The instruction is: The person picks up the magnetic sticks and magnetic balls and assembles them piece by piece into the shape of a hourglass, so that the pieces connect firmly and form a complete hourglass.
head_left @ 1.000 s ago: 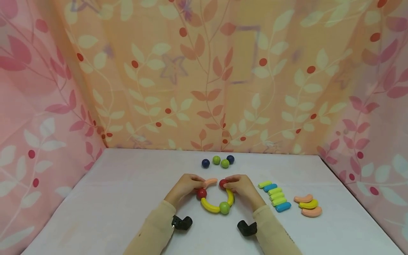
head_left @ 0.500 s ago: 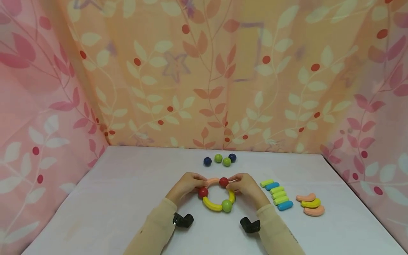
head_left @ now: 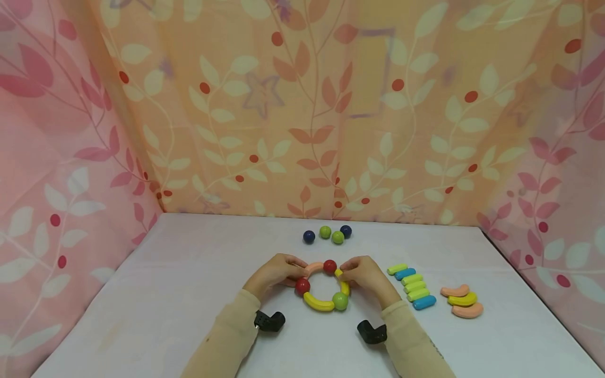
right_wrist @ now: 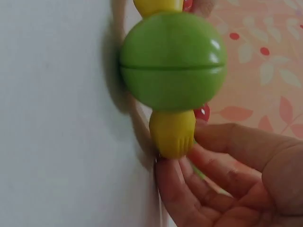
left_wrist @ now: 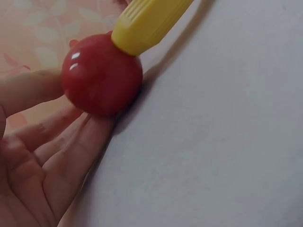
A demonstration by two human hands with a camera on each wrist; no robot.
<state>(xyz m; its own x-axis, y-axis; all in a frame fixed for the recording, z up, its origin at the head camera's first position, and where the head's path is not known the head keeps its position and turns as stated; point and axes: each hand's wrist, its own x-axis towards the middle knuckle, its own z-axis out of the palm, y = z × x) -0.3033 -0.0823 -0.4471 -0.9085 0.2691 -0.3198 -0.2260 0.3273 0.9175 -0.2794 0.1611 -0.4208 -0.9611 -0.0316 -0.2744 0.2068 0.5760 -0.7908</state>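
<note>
A ring of toy pieces joined end to end lies between the two hands. It has a peach curved piece (head_left: 314,267), a far red ball (head_left: 330,266), a near-left red ball (head_left: 302,286), a green ball (head_left: 340,301) and two yellow curved pieces, one in front (head_left: 319,303) and one at right (head_left: 345,286). My left hand (head_left: 279,270) pinches the peach piece beside the near-left red ball (left_wrist: 102,75); that grip is partly hidden by the ball in the left wrist view. My right hand (head_left: 367,274) pinches the right yellow piece (right_wrist: 173,133) beyond the green ball (right_wrist: 173,61).
Two navy balls, one at left (head_left: 309,237), and two lime balls, one in front (head_left: 337,237), sit at the back. Lime and blue rods, one at the front (head_left: 424,302), form a row at right. Beyond them lie loose curved pieces (head_left: 467,311). Curtains surround the white table (head_left: 189,252).
The gap between the peach piece and the far red ball has closed. My right hand has shifted from that ball down onto the right yellow piece; my left hand stays at the peach piece.
</note>
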